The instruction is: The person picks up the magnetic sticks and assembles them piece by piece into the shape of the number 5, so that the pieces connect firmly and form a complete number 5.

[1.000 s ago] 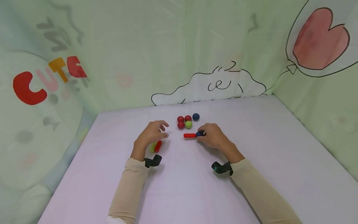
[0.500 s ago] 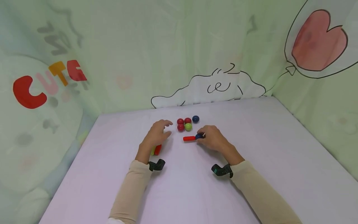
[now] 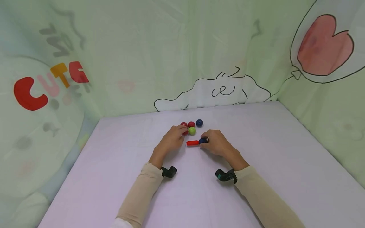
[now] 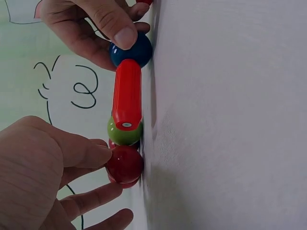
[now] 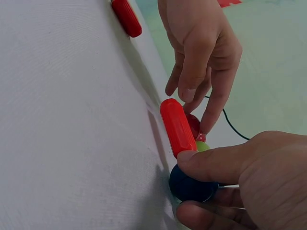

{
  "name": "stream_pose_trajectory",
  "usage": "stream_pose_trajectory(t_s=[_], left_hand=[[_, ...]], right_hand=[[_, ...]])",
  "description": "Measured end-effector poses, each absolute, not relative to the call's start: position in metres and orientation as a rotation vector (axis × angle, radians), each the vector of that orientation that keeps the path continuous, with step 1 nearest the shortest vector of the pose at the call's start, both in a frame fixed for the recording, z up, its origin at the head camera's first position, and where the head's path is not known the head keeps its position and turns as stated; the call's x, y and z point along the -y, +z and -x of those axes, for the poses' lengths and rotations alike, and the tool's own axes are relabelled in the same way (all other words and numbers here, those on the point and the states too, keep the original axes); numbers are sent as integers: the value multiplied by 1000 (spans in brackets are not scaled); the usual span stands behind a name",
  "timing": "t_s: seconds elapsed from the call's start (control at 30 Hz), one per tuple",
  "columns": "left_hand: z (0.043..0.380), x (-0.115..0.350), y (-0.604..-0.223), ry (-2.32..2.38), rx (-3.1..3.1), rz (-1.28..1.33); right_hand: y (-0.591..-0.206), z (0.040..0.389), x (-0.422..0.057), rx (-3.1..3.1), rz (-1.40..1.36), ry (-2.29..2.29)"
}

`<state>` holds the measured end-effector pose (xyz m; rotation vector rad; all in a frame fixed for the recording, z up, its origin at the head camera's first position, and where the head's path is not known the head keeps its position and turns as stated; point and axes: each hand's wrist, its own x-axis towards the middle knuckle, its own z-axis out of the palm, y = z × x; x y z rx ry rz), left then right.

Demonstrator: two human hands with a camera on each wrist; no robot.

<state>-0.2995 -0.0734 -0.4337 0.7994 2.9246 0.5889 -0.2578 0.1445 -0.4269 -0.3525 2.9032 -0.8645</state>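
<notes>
My right hand (image 3: 216, 142) pinches a glossy blue ball (image 4: 139, 50) between thumb and fingers. A red ribbed stick (image 4: 127, 91) extends from the ball, pointing left, with a small pale spot in its end. A thin pale tip (image 3: 208, 139) shows at the ball's other side. My left hand (image 3: 172, 139) reaches to the nearest red ball (image 4: 125, 164), its fingers largely extended around the ball's edge; a firm grip does not show. Beside that ball lies a green ball (image 3: 192, 130), with two more red balls (image 3: 191, 124) behind.
Another blue ball (image 3: 199, 123) sits at the back right of the cluster. A second red ribbed stick (image 5: 127, 18) lies on the white cloth-covered table (image 3: 256, 142). A printed cloth wall (image 3: 137, 63) rises behind.
My left hand has moved right and forward, from above the loose sticks to the red balls. The right hand stays nearly still, keeping hold of the blue ball.
</notes>
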Motion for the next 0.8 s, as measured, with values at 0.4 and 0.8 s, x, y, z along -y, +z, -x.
stream_pose_trajectory(t_s=[0.4,0.8], left_hand=[[296,73,-433,628,-2976,-705],[298,79,-431,735,-2859,-547]], right_hand=[[-424,257,-146,-2890,346,-866],[-425,258,-145,-2895,341,-876]])
